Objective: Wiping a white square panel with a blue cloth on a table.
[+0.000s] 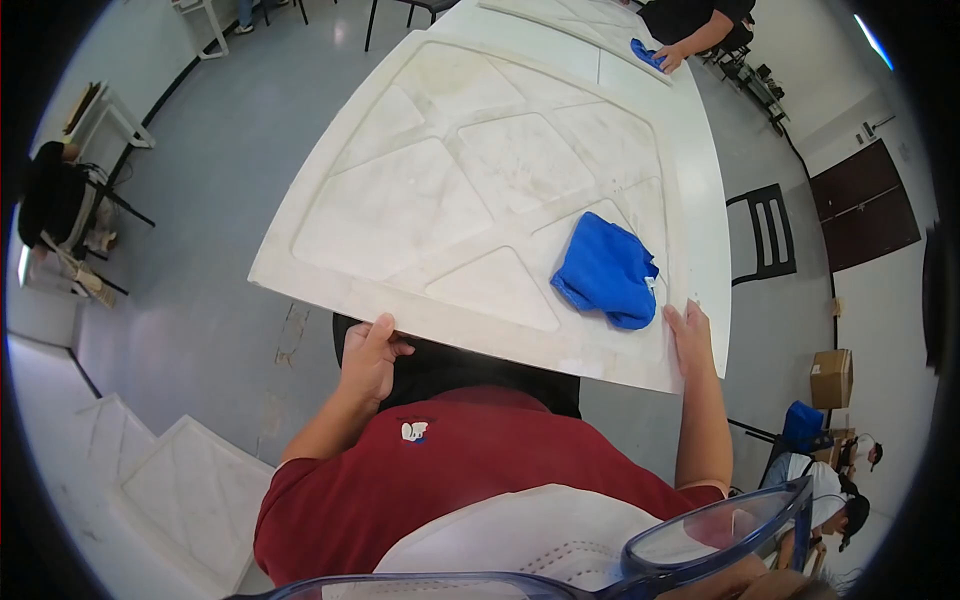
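A large white panel (480,217) with raised ribs and recessed sections lies on a white table (705,225), its near edge towards me. My left hand (373,356) grips the near edge left of the middle, thumb on top and fingers at the underside. At the near right corner, my right hand (690,337) holds the panel's right edge; its fingers are partly hidden. A crumpled blue cloth (606,271) lies on the panel close to my right hand, not touching it.
Across the table a co-worker's hand (670,58) rests on another blue cloth (646,54) at a second panel (577,30). A black chair (772,232) stands right of the table. More white panels (195,495) are at the lower left. A cardboard box (831,379) is at the right.
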Tool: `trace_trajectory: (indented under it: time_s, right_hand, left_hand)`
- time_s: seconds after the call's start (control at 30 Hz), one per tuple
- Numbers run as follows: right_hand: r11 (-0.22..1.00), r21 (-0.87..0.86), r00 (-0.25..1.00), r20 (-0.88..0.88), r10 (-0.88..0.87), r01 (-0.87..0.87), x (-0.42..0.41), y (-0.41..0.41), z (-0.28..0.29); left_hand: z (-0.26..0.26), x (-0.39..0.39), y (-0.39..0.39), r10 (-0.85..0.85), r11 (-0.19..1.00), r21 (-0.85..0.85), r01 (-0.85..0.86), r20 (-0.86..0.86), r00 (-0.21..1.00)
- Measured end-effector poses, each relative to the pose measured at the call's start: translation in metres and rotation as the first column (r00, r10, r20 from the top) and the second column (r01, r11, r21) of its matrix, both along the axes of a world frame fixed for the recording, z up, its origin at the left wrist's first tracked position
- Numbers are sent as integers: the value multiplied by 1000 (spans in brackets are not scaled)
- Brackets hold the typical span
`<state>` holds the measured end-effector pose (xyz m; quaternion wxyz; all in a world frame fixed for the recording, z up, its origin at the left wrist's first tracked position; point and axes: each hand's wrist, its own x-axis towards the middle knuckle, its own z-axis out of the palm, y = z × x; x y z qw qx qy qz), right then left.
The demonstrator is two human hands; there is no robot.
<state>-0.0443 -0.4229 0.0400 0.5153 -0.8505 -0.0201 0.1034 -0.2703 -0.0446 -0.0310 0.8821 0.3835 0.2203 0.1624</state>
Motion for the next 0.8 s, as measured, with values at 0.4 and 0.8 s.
trace_trajectory:
  time_s: [0.4,0.8]
  right_hand:
    - [998,1,998,4,66,-66,27,7,-8]
    - [997,80,999,-48,23,-19,30,15,-10]
  left_hand:
    - [-9,0,-5,-20,1000,17,20,-16,1000]
    - [-12,0,-5,-20,999,-31,19,-34,999]
